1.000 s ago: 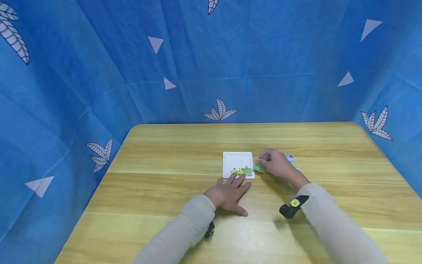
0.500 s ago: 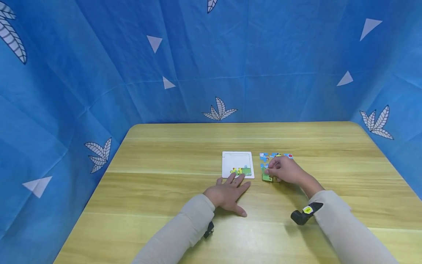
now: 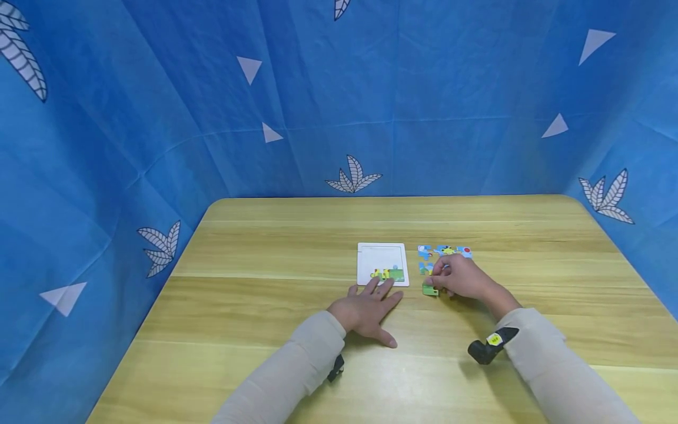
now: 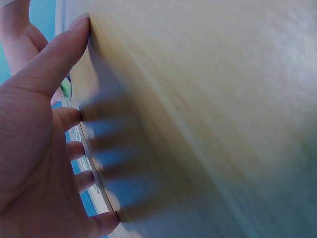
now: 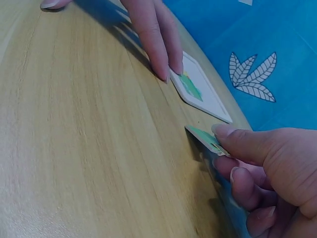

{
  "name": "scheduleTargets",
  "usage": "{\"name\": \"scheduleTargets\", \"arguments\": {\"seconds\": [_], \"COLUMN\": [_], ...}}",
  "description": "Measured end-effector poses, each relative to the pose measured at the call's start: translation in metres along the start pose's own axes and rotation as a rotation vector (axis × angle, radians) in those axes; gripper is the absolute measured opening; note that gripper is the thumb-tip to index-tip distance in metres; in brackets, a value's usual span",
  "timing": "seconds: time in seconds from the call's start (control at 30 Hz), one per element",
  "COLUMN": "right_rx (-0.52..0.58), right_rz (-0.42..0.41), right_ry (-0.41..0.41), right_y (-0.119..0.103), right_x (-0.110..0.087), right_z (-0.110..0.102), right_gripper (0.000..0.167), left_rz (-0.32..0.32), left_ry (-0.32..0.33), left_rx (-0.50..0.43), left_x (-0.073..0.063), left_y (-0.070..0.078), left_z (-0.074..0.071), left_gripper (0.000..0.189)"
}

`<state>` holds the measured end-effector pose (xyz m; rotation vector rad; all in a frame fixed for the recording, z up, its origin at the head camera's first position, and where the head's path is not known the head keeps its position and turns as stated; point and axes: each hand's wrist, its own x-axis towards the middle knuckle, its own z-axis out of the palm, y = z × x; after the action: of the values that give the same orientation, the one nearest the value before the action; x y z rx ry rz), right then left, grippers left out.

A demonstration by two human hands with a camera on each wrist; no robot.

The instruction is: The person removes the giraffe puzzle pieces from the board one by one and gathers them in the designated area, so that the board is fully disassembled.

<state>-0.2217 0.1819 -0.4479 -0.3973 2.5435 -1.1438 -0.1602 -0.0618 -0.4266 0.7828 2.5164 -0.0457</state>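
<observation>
Between thumb and fingers, my right hand point(image 3: 463, 277) pinches a green puzzle piece point(image 5: 205, 140), tilted just above the table in the right wrist view. My left hand point(image 3: 365, 312) lies spread, its fingertips at the near edge of a white puzzle tray point(image 3: 378, 256). Inside the tray's near right part sit joined green and yellow puzzle pieces point(image 3: 394, 275). Beyond my right hand lie several loose blue puzzle pieces point(image 3: 425, 252), one of them bearing a red dot point(image 3: 466, 251). My right fingers partly hide the pieces nearest them.
The wooden table point(image 3: 265, 247) extends around the tray on all sides. A blue curtain point(image 3: 450, 88) with leaf and triangle prints hangs behind the table and along its sides.
My right hand has drawn back from the tray's right edge to the right and nearer, carrying the green puzzle piece, which has turned. Loose pieces it covered now show. My left hand stays put.
</observation>
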Motion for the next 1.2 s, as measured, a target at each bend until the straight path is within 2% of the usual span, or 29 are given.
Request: {"name": "scheduleTargets", "arguments": {"seconds": [0.23, 0.63, 0.9, 1.2], "right_rx": [-0.034, -0.07, -0.075, -0.098], "right_rz": [0.01, 0.01, 0.017, 0.016], "right_ry": [0.019, 0.038, 0.031, 0.029], "right_y": [0.0, 0.002, 0.0, 0.0], "right_x": [0.002, 0.007, 0.008, 0.009], "right_z": [-0.002, -0.007, -0.012, -0.016], "right_gripper": [0.024, 0.028, 0.026, 0.026], "left_rz": [-0.001, -0.01, -0.02, -0.02], "left_ry": [-0.016, -0.006, -0.02, -0.03], "left_rx": [-0.006, 0.009, -0.04, -0.049], "left_x": [0.001, 0.004, 0.003, 0.004], "left_y": [0.003, 0.004, 0.006, 0.007], "left_z": [-0.004, -0.009, -0.014, -0.017], "left_gripper": [0.098, 0.099, 0.097, 0.098]}}
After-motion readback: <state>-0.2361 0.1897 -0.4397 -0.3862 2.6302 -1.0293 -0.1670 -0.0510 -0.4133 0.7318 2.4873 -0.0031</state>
